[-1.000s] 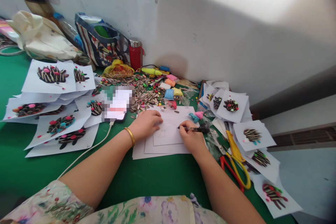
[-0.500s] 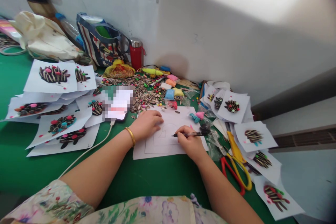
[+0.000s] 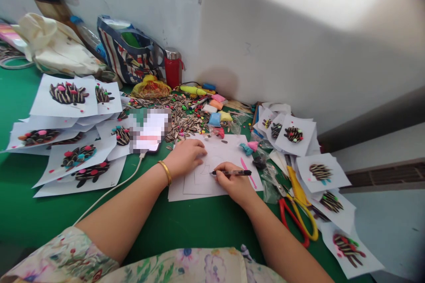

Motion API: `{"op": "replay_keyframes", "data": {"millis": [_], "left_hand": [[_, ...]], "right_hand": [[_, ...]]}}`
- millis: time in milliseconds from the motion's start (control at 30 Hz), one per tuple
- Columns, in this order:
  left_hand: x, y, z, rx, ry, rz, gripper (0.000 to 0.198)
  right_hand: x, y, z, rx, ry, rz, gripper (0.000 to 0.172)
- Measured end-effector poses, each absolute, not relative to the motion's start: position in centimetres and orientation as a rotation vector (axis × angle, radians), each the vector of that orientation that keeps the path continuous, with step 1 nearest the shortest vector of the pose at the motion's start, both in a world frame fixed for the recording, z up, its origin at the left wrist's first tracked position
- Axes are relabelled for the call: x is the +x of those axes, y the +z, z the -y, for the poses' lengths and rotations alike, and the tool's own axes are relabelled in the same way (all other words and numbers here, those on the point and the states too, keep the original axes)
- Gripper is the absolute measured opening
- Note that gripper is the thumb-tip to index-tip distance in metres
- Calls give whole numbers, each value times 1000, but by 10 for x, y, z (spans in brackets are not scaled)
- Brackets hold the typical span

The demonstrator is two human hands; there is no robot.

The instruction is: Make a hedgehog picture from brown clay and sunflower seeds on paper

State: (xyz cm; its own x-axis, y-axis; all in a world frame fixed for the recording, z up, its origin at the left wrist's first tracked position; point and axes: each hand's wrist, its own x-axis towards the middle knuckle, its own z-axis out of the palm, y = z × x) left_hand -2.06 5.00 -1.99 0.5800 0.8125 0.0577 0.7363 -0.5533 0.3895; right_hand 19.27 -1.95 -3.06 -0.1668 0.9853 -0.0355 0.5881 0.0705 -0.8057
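White paper sheets (image 3: 179,191) lie stacked on the green table in front of me, with thin drawn lines on the top one. My right hand (image 3: 234,185) is closed around a black pen (image 3: 237,172), its tip at the drawn lines. Flat on the upper left of the paper rests my left hand (image 3: 187,157), fingers stretched out and holding nothing. A pink strip-like tool (image 3: 248,172) lies on the paper's right side. Small teal and pink clay lumps (image 3: 247,147) sit at its upper right corner.
Beyond the paper spread sunflower seeds (image 3: 186,117) and clay packets (image 3: 215,119). A phone (image 3: 151,135) with a cable lies left. Seed-decorated sheets are piled left (image 3: 79,154) and right (image 3: 323,172). Scissors (image 3: 299,219) lie right; a red flask (image 3: 172,68) and striped bag (image 3: 128,55) stand behind.
My right hand has moved a little left with the pen, whose tip is farther left on the drawing. The pink tool shows more fully now. My left hand stays put.
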Motion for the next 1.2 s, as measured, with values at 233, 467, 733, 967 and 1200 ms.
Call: {"op": "replay_keyframes", "data": {"millis": [233,467,733,967,1200], "left_hand": [[-19,-17,-49,2479,320,-1275,28],[-19,-18,-50,2479,327,-1270,27],[-19,-18,-50,2483,327,-1259,27],[-21,-20,-50,2490,342,-1255,27],[-20,-19,-50,2489,336,-1262,26]], "right_hand": [[196,-26,16,-1666,822,1809,16],[211,-30,6,-1772,742,1749,18],[218,-32,3,-1786,733,1698,19],[218,-29,3,-1764,712,1646,19],[214,-25,6,-1663,747,1616,18]]}}
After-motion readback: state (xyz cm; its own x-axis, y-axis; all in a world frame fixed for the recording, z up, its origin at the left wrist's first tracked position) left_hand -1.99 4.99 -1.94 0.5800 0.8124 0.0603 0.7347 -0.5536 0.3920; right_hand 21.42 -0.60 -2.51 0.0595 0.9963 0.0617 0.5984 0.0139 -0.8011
